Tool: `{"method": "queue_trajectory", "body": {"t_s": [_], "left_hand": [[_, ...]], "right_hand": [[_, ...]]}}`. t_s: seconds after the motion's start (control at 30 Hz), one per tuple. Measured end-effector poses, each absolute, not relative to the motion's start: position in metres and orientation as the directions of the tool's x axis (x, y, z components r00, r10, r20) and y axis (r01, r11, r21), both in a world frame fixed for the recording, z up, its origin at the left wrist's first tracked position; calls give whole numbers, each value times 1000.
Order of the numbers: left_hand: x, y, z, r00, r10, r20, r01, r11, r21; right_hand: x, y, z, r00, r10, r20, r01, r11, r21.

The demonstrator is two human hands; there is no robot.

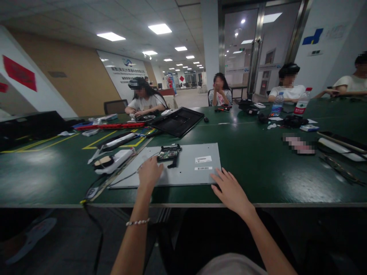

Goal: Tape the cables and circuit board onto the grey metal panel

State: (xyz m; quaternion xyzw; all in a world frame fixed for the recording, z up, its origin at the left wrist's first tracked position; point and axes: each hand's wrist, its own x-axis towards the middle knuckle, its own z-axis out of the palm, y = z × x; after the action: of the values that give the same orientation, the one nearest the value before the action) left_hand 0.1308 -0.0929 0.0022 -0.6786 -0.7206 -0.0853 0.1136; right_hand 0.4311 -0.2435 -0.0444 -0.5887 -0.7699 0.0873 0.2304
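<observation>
Grey metal panel (pixel 187 176) lies flat, perhaps steadied at its right edge by the right hand (pixel 231 191), fingers spread; above it, the left hand (pixel 149 172) is beside the circuit board (pixel 168 153), grip impossible to tell.

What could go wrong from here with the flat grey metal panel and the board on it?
1. The bare left hand is right beside the exposed green circuit board; a stray press or static might damage it.
2. A thin grey cable leads up to that hand; a sweep could snag it.
3. The panel lies near the green table's front edge; a pull might drag it over.
</observation>
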Motion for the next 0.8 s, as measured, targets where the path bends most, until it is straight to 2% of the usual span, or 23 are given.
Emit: {"method": "queue_trajectory", "body": {"t_s": [0.13,0.27,0.43,0.53,0.63,0.8], "left_hand": [[100,-83,2,-134,968,213,983,156,-94],[85,-63,14,-111,958,264,974,158,-162],[102,-30,39,-97,870,483,990,136,-46],[128,-4,38,-23,854,520,1000,25,2],[150,23,25,1,899,437,1000,-10,19],[156,45,3,-43,964,261,998,30,51]], "right_hand": [[431,-244,-44,-198,949,247,868,286,-405],[431,-242,-46,-202,953,227,872,280,-402],[431,-243,-48,-201,952,233,871,282,-403],[431,-243,-49,-196,951,241,868,282,-407],[430,-241,-48,-195,950,244,868,283,-408],[429,-238,-49,-195,949,248,867,285,-408]]}}
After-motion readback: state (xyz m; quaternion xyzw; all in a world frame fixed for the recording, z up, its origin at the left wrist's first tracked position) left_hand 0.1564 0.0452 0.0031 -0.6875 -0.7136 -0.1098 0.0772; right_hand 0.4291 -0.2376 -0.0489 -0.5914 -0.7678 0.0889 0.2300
